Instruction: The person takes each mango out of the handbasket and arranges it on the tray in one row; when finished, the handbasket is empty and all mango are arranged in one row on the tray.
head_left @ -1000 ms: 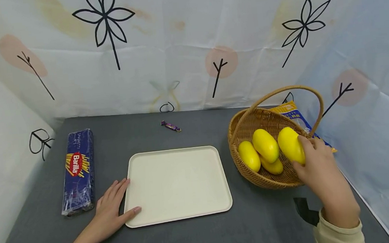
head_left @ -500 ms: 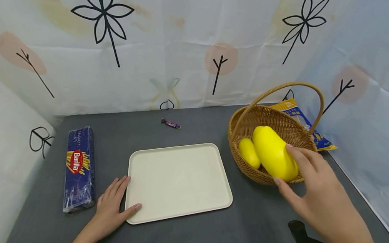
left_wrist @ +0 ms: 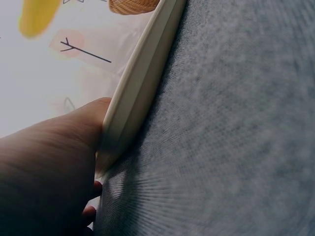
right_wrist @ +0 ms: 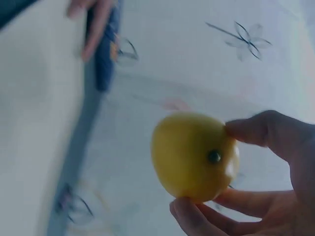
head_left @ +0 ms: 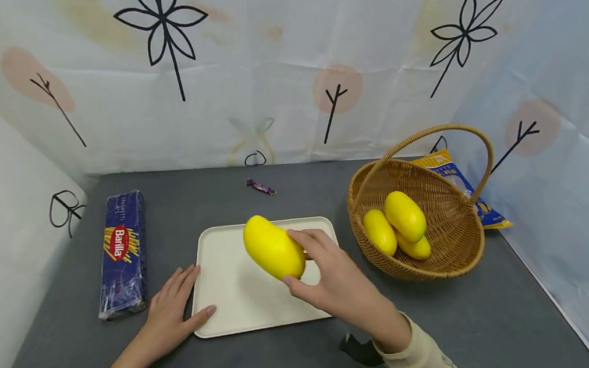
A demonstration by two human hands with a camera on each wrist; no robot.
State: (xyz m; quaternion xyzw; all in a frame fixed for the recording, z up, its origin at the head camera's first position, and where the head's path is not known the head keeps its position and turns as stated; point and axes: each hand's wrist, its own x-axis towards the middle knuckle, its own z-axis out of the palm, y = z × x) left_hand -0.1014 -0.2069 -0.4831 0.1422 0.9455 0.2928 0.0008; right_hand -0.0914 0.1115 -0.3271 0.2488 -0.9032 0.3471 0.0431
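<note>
My right hand (head_left: 342,279) holds a yellow mango (head_left: 274,247) above the cream tray (head_left: 226,307), thumb on one side and fingers on the other. The right wrist view gives the mango (right_wrist: 184,155) end-on, with a small dark stem spot; thumb and fingertips pinch it. At the tray's left edge lies my left hand (head_left: 166,318), fingers extended along the rim and thumb over the tray's corner. In the left wrist view the tray's rim (left_wrist: 142,78) runs up from that hand (left_wrist: 59,147). Several more mangoes (head_left: 405,215) lie in the wicker basket (head_left: 450,223).
A blue spaghetti pack (head_left: 120,252) lies left of the tray. Behind the tray is a small purple wrapped candy (head_left: 260,187). A blue and yellow bag (head_left: 489,214) sits behind the basket, whose tall handle (head_left: 426,131) arches over it. Patterned cloth hangs behind the grey tabletop (head_left: 310,358).
My right hand has lifted a mango out of the basket and carried it left until it is above the tray. My left hand has stayed at the tray's left edge.
</note>
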